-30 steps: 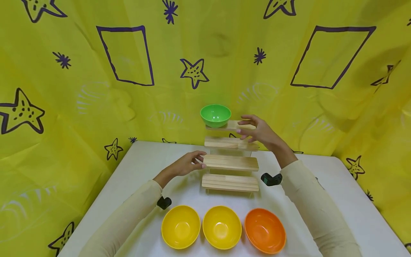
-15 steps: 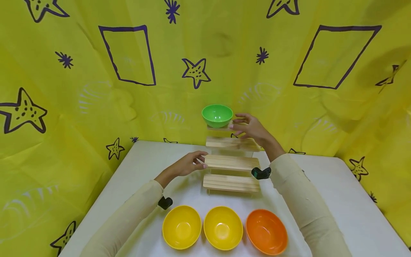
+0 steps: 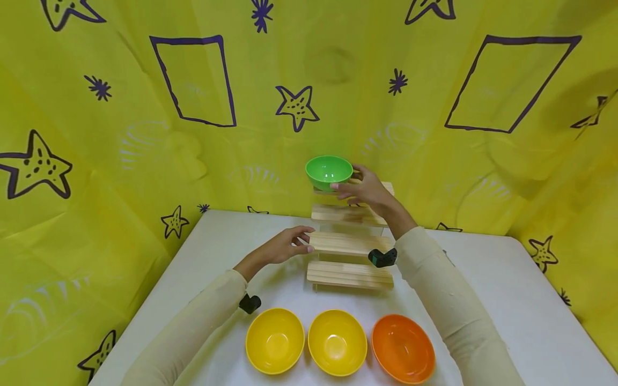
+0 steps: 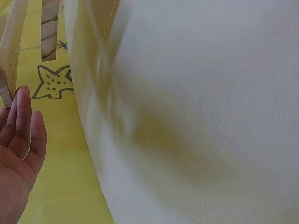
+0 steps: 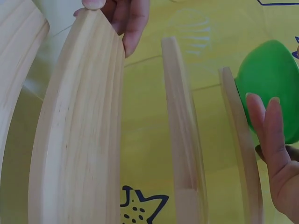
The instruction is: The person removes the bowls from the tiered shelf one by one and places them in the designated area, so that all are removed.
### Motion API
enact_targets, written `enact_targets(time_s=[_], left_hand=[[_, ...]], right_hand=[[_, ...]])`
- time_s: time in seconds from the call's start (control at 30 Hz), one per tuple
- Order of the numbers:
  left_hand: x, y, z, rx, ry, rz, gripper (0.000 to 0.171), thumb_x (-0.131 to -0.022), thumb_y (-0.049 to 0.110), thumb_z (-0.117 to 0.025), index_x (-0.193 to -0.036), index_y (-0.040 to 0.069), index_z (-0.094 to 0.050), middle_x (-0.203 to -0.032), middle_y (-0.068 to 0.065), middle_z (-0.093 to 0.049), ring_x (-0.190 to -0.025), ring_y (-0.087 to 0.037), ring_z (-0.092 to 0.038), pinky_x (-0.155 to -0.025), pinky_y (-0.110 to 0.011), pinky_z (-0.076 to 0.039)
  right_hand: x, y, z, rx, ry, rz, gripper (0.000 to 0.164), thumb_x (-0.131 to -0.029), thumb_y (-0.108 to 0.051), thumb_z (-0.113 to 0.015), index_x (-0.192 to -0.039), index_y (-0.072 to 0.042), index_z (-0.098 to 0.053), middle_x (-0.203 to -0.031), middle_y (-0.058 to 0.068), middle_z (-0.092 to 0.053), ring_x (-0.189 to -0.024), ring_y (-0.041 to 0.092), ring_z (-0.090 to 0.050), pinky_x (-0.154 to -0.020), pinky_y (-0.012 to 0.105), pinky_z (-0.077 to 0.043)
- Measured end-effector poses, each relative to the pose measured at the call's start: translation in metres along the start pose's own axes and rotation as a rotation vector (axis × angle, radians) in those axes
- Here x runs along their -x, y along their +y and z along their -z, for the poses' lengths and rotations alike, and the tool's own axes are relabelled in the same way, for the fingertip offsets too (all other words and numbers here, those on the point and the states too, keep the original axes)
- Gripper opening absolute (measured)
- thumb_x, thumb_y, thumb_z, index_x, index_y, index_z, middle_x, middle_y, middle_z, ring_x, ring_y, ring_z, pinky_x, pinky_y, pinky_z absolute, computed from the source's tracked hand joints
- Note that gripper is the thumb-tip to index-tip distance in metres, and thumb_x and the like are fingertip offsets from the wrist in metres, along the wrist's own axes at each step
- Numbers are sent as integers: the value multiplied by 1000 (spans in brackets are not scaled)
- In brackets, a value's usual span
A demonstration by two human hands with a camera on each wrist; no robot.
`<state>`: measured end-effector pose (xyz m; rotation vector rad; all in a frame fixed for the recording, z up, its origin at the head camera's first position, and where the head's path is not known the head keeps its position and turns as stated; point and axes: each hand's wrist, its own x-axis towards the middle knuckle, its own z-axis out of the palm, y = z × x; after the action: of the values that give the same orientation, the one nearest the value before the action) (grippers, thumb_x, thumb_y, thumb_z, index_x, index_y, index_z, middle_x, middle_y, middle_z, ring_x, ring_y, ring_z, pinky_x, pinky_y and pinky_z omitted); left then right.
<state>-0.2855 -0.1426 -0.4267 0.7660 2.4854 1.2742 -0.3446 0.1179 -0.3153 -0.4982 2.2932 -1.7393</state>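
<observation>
A green bowl [image 3: 328, 169] stands upright at the left end of the top step of a wooden stepped rack [image 3: 351, 244]. My right hand [image 3: 367, 190] is at the bowl's right side, its thumb overlapping the bowl's front and its fingers by the rim. In the right wrist view, two fairly straight fingers [image 5: 273, 126] lie against or just before the green bowl [image 5: 264, 70]; contact is hard to tell. My left hand [image 3: 285, 245] pinches the left end of a lower step, with the thumb on the board's front edge and fingers behind [image 5: 135, 23].
Two yellow bowls [image 3: 275, 341] [image 3: 337, 343] and an orange bowl [image 3: 403, 348] stand in a row before the rack on the white table [image 3: 483, 300]. Yellow sheeting [image 3: 386, 107] with drawn stars hangs behind and at both sides.
My right hand has moved left along the top step, from its right part to the green bowl's side. The left hand stays on the lower step's end. The bowls have not moved.
</observation>
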Motion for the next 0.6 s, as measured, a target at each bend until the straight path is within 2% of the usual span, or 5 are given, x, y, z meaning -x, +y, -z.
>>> enact_targets(time_s=[0.1, 0.3, 0.37, 0.53, 0.6], left_hand=[[0, 0, 0, -4, 3, 0, 54, -99, 22, -65, -147, 3, -46, -127, -19, -63, -105, -26, -63, -90, -35, -53], [0, 1, -1, -6, 2, 4, 54, -99, 22, -65, -147, 3, -46, -127, -19, -63, -105, -26, -63, -90, -35, -53], [1, 2, -1, -3, 2, 4, 54, -100, 22, -65, -147, 3, -46, -127, -19, -63, -105, -26, -63, -89, -35, -53], [1, 3, -1, 0, -1, 4, 55, -99, 22, -65, -147, 3, -46, -126, -19, -63, -105, -25, -64, -90, -35, -53], [1, 3, -1, -4, 0, 3, 55, -99, 23, -65, -147, 3, -46, -126, -19, -63, -105, -25, -64, -90, -35, -53]], right_hand=[[-2, -2, -4, 2, 12, 2, 93, -92, -29, -73, -161, -11, -13, -158, 19, -34, -95, 24, -73, -84, 38, -58], [-5, -2, -11, -13, 28, 24, 95, -92, -29, -74, -160, -12, -11, -142, 22, -50, -99, 32, -73, -80, 38, -59], [-6, -1, -13, -20, 38, 31, 96, -91, -30, -75, -160, -13, -11, -141, 23, -51, -98, 32, -73, -80, 39, -59], [-7, 0, -15, -31, 68, 32, 99, -88, -32, -77, -160, -14, -12, -146, 21, -44, -94, 25, -74, -89, 48, -57], [-6, -1, -16, -33, 69, 29, 98, -89, -31, -77, -160, -15, -11, -147, 21, -43, -95, 26, -74, -89, 47, -57]])
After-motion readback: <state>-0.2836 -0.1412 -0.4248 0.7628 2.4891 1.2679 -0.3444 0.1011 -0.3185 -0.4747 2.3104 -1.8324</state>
